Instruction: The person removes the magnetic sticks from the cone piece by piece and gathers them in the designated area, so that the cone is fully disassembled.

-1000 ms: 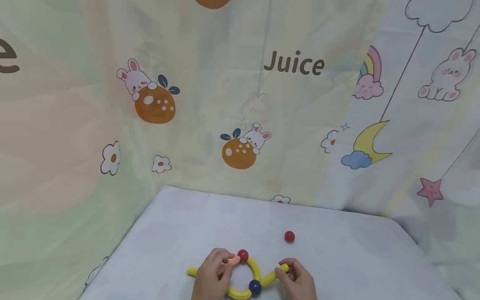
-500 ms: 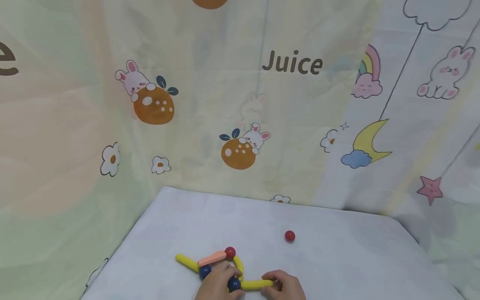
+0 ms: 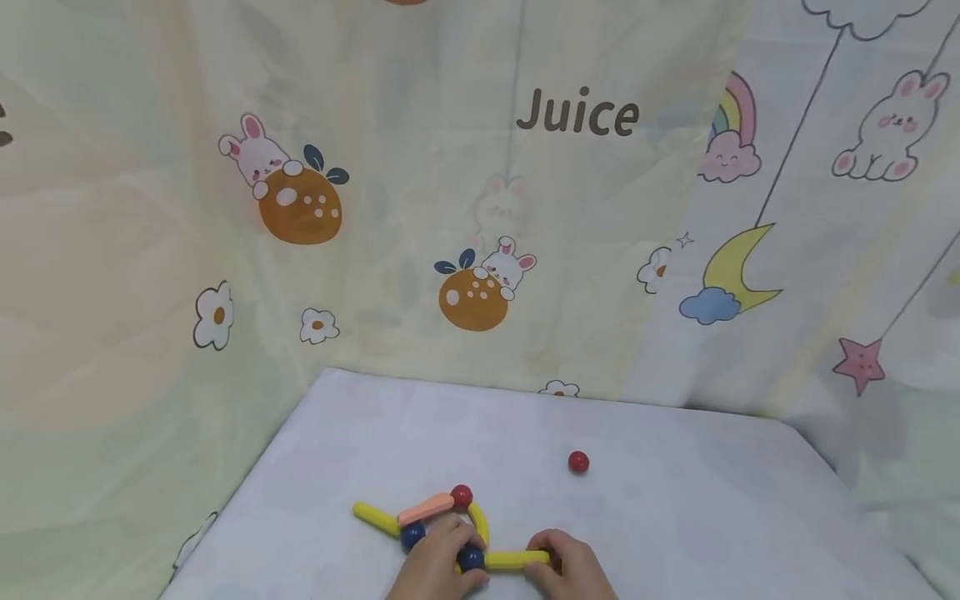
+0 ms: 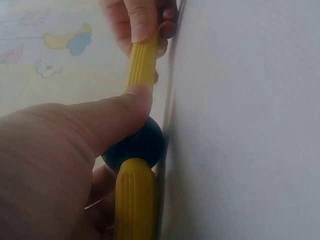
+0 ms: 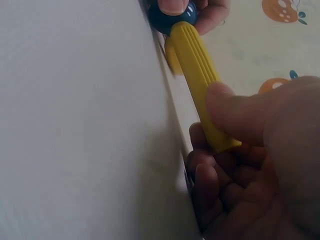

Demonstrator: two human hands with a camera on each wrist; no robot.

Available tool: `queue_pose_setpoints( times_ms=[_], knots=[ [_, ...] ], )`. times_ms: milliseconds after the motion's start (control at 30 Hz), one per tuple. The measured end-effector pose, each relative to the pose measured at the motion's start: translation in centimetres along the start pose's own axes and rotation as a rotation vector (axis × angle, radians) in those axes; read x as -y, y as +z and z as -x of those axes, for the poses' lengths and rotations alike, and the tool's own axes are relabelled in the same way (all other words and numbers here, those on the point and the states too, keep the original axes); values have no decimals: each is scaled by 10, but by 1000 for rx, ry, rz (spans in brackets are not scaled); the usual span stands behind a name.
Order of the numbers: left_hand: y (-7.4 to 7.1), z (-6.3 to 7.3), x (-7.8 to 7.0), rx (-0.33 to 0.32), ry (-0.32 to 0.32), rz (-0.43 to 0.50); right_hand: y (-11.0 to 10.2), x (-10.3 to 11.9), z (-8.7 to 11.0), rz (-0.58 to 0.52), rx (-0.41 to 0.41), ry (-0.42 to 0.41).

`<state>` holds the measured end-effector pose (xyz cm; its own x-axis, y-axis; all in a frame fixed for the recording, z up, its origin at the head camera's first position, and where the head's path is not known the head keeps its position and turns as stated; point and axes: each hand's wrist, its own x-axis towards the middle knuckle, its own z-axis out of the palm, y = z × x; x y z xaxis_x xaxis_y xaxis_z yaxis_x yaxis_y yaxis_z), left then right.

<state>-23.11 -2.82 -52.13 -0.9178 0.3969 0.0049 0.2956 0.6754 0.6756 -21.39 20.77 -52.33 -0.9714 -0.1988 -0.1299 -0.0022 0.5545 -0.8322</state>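
On the white table my left hand [image 3: 435, 558] pinches a dark blue ball [image 3: 471, 557] between thumb and fingers. A straight yellow stick [image 3: 513, 560] runs rightward from that ball, and my right hand [image 3: 572, 565] pinches its far end. In the right wrist view the ribbed yellow stick [image 5: 197, 70] meets the ball under a left fingertip. Joined in the same figure are a curved yellow stick [image 3: 480, 525], a red ball [image 3: 461, 497], a salmon stick [image 3: 426, 508], a second blue ball [image 3: 412, 535] and another yellow stick [image 3: 375, 518]. My left hand hides part of the figure.
A loose red ball [image 3: 578, 462] lies farther back on the white table [image 3: 675, 500], to the right of the figure. Behind the table hangs a cloth [image 3: 390, 292] printed with rabbits, oranges and flowers.
My left hand has gone from the salmon stick to the near blue ball. The figure has shifted left and turned, bringing the right-hand yellow stick level. Over the last half second the hands barely move.
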Motion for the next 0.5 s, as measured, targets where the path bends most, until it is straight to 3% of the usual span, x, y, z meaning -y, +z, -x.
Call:
queue_pose_setpoints(
  times_ms=[233, 367, 500],
  knots=[
    [0, -2, 8, -17, -8, -4, -11, -13, 0, -55, -60, 43],
    [-3, -3, 12, -30, -18, -33, -18, -21, 2, -77, -179, 67],
    [-6, -5, 11, -13, -21, -28, -38, -29, 5, 18, -358, 102]
  ],
)
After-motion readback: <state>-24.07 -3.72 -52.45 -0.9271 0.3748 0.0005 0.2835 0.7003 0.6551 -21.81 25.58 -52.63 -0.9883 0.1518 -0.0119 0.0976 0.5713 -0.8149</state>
